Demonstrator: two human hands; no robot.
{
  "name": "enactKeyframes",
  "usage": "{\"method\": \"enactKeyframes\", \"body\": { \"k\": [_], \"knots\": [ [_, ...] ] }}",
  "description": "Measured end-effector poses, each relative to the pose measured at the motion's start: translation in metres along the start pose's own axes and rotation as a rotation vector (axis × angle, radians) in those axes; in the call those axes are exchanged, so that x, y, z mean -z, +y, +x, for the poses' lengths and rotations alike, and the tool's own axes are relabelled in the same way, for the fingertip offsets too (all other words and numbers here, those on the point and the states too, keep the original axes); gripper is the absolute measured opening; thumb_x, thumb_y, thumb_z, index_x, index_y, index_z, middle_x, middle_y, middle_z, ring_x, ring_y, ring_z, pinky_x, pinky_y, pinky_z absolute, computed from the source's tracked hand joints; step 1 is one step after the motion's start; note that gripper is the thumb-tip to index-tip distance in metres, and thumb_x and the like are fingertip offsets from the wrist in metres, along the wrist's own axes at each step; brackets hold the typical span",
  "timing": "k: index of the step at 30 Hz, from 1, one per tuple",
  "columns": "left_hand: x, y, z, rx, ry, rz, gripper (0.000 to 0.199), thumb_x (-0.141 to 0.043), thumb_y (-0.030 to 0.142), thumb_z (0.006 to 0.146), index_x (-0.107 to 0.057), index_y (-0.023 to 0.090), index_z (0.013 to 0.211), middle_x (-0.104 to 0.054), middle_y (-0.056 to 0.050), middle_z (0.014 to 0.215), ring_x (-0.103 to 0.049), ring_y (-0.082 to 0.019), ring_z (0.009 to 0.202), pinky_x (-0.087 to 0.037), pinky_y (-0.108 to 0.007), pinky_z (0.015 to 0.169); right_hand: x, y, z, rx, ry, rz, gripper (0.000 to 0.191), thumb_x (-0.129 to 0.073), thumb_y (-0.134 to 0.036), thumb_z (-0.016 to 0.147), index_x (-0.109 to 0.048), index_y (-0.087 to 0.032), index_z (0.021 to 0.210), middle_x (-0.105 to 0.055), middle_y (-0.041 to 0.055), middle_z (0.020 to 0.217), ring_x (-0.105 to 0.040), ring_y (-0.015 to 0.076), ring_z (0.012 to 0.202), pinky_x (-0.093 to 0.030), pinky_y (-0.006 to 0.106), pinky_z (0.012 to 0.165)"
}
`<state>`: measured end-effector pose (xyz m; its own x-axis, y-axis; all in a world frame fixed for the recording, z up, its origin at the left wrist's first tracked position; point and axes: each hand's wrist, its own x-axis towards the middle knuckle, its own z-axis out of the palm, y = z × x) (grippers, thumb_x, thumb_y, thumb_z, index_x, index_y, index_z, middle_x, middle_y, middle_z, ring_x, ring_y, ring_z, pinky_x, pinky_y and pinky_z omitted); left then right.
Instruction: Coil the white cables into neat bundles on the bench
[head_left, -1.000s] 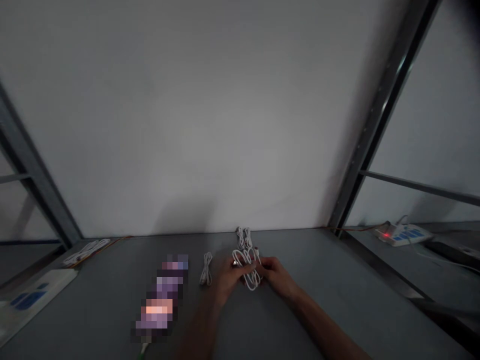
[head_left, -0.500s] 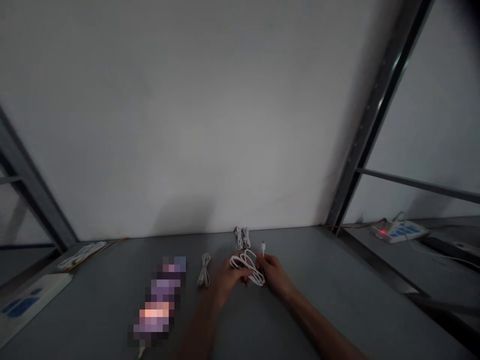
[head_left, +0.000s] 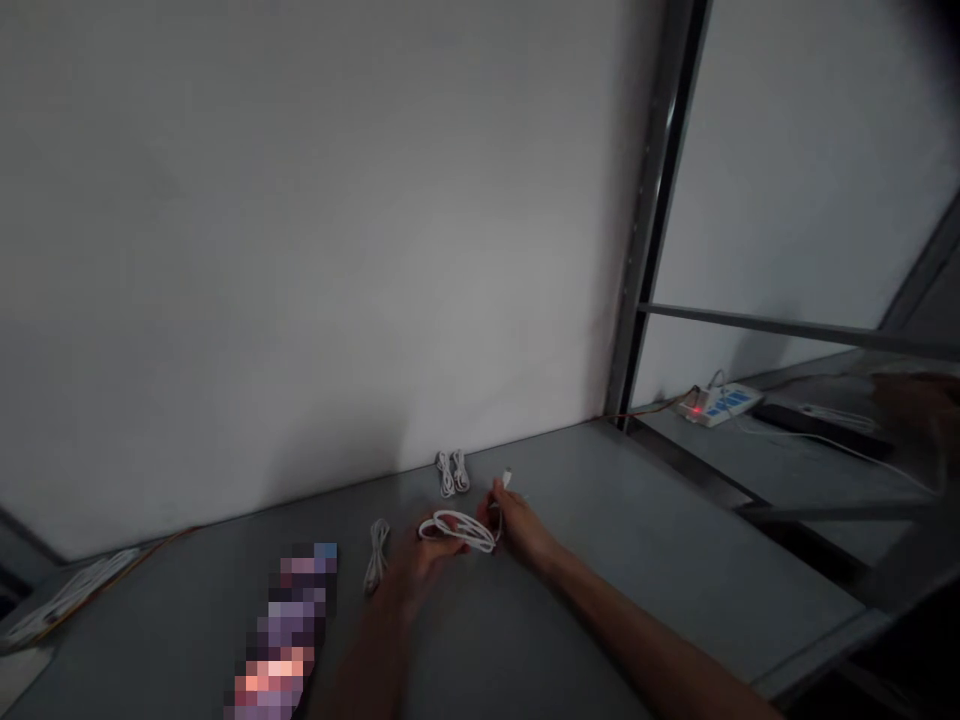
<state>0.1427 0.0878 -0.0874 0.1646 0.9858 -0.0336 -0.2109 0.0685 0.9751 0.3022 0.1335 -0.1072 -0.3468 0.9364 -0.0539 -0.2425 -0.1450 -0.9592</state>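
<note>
My left hand (head_left: 435, 552) grips a looped white USB cable (head_left: 463, 528), its coils spread sideways above the grey shelf. My right hand (head_left: 517, 515) pinches the same cable near one end, and the white plug (head_left: 508, 477) points up past the fingertips. Just left of my left hand lies a bundled white cable (head_left: 377, 555). Beyond both hands, two more cable bundles (head_left: 453, 473) rest side by side near the wall. A pixelated, lit oblong (head_left: 285, 630) lies to the left; what it shows is blurred out.
A power strip (head_left: 724, 402) with a red light sits on the neighbouring shelf to the right, beside a long black object (head_left: 817, 428). A metal upright (head_left: 656, 210) divides the shelves. White cables (head_left: 75, 595) lie at the far left. Someone's blurred hand (head_left: 919, 400) shows at the right edge.
The view has turned to the right, shifting the shelf leftward. The cable's loops now lie flatter and closer together between my hands. A blurred hand has come into view at far right.
</note>
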Motion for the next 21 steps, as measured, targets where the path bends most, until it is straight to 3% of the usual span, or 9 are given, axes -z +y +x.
{"method": "enactKeyframes", "body": {
  "k": [4, 7, 9, 12, 16, 19, 21],
  "knots": [
    [0.000, -0.009, 0.006, -0.005, 0.074, 0.013, 0.033, -0.083, 0.027, 0.050, -0.060, 0.017, 0.071, -0.064, -0.002, 0.069, -0.060, -0.021, 0.071, -0.044, -0.032, 0.067, 0.001, 0.004, -0.001, -0.056, 0.025, -0.028, 0.066, -0.030, -0.080, 0.081, -0.052, -0.018, 0.073, -0.051, -0.0019, 0.052, -0.045, 0.0127, 0.042, -0.035, 0.025, 0.041],
    [-0.005, -0.015, 0.005, 0.014, 0.082, 0.021, 0.050, -0.085, 0.026, 0.048, -0.060, 0.020, 0.091, -0.067, -0.002, 0.076, -0.063, -0.022, 0.074, -0.046, -0.034, 0.068, -0.005, 0.005, -0.013, 0.131, 0.024, -0.262, 0.064, -0.037, -0.078, 0.080, -0.058, -0.018, 0.084, -0.061, 0.0036, 0.071, -0.056, 0.0179, 0.064, -0.044, 0.029, 0.059],
    [-0.010, -0.016, 0.003, -0.005, 0.076, -0.002, 0.062, -0.085, 0.024, 0.048, -0.057, 0.023, 0.104, -0.069, -0.003, 0.085, -0.064, -0.023, 0.079, -0.049, -0.036, 0.071, -0.010, 0.003, -0.024, 0.218, -0.050, -0.372, 0.064, -0.035, -0.074, 0.085, -0.062, -0.017, 0.094, -0.065, 0.0071, 0.084, -0.059, 0.0200, 0.074, -0.046, 0.031, 0.067],
    [-0.014, -0.013, 0.001, -0.061, 0.059, 0.040, 0.059, -0.082, 0.021, 0.051, -0.058, 0.021, 0.104, -0.069, -0.004, 0.085, -0.065, -0.022, 0.079, -0.049, -0.036, 0.076, -0.014, -0.005, -0.035, 0.234, -0.197, -0.459, 0.066, -0.024, -0.067, 0.092, -0.065, -0.017, 0.101, -0.066, 0.0078, 0.085, -0.058, 0.0190, 0.068, -0.046, 0.030, 0.065],
    [-0.018, -0.004, -0.001, -0.126, 0.105, 0.142, 0.043, -0.079, 0.017, 0.053, -0.061, 0.018, 0.093, -0.067, -0.003, 0.080, -0.064, -0.020, 0.078, -0.048, -0.033, 0.078, -0.012, -0.011, -0.037, 0.318, -0.163, -0.582, 0.064, -0.030, -0.066, 0.091, -0.070, -0.016, 0.080, -0.066, 0.0072, 0.071, -0.060, 0.0222, 0.073, -0.046, 0.030, 0.069],
    [-0.027, 0.004, -0.011, -0.163, 0.111, 0.243, 0.043, -0.071, 0.022, 0.066, -0.059, 0.021, 0.107, -0.065, -0.005, 0.090, -0.062, -0.019, 0.077, -0.048, -0.030, 0.067, -0.010, -0.010, -0.035, 0.206, -0.104, -0.567, 0.069, -0.028, -0.071, 0.088, -0.061, -0.017, 0.058, -0.053, 0.0028, 0.046, -0.050, 0.0167, 0.047, -0.038, 0.025, 0.050],
    [-0.034, 0.010, -0.020, -0.264, 0.135, 0.487, 0.050, -0.062, 0.021, 0.073, -0.052, 0.022, 0.122, -0.065, -0.007, 0.101, -0.062, -0.020, 0.081, -0.047, -0.030, 0.070, -0.010, -0.009, -0.034, 0.151, -0.091, -0.537, 0.069, -0.028, -0.074, 0.085, -0.051, -0.019, 0.051, -0.043, -0.0006, 0.040, -0.040, 0.0125, 0.039, -0.029, 0.023, 0.043]
  ]
}}
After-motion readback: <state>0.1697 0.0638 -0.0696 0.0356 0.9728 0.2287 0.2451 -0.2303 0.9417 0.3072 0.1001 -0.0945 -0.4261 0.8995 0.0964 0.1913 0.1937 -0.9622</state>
